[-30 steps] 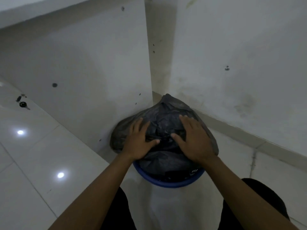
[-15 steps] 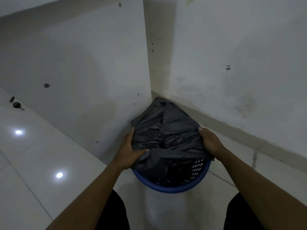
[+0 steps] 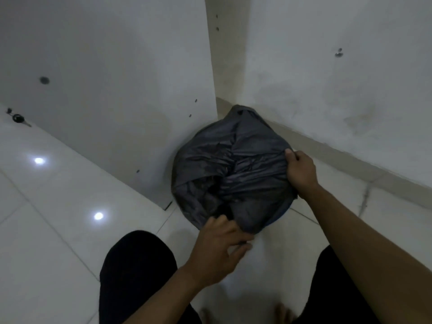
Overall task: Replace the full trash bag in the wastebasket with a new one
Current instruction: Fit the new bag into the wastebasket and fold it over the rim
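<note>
white tiled floor point(image 3: 58, 195), corner of white walls. dark grey crinkled plastic trash bag point(image 3: 229, 169) bulging over blue plastic wastebasket point(image 3: 279, 217) in that corner. left hand point(image 3: 222, 251) pinching bag's near edge; right hand point(image 3: 300, 170) closed on its right side.

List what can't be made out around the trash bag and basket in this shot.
- Head view: the blue wastebasket is almost wholly covered by the dark trash bag.
- The bag's contents: hidden by opaque plastic.
- Left hand: motion-blurred, grip unclear.
- Small dark object by the wall: too small to identify.
</note>
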